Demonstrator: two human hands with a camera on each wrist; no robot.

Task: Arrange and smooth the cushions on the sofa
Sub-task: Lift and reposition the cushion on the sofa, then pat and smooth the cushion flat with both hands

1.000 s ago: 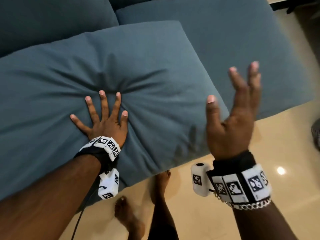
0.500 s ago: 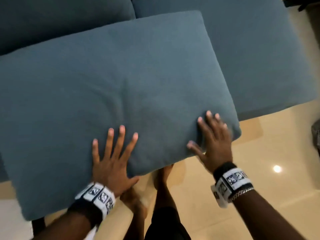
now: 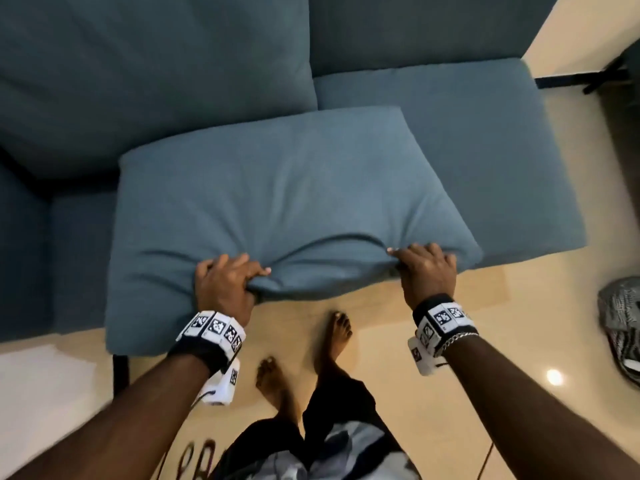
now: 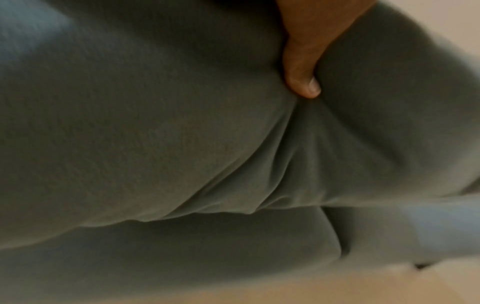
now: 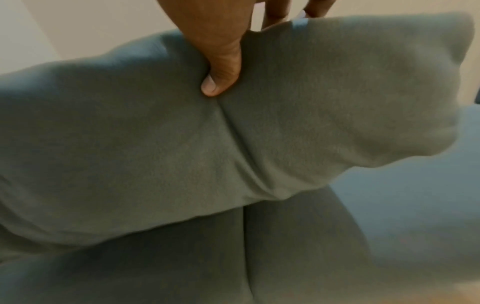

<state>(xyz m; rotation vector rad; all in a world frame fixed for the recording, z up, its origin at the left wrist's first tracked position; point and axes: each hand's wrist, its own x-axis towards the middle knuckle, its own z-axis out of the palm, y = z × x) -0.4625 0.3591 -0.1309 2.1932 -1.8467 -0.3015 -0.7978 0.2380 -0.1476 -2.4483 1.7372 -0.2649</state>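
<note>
Left hand (image 3: 225,284) and right hand (image 3: 427,271) each grip the near edge of the blue cushion (image 3: 277,188), fingers clamped in its fabric, above the sofa (image 3: 485,150) at frame center.

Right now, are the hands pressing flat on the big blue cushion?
No, the left hand and the right hand each grip a bunched fold at the near edge of the cushion.

The cushion (image 3: 277,202) is matt woven blue cloth; the floor (image 3: 433,393) is glossy tile.
</note>
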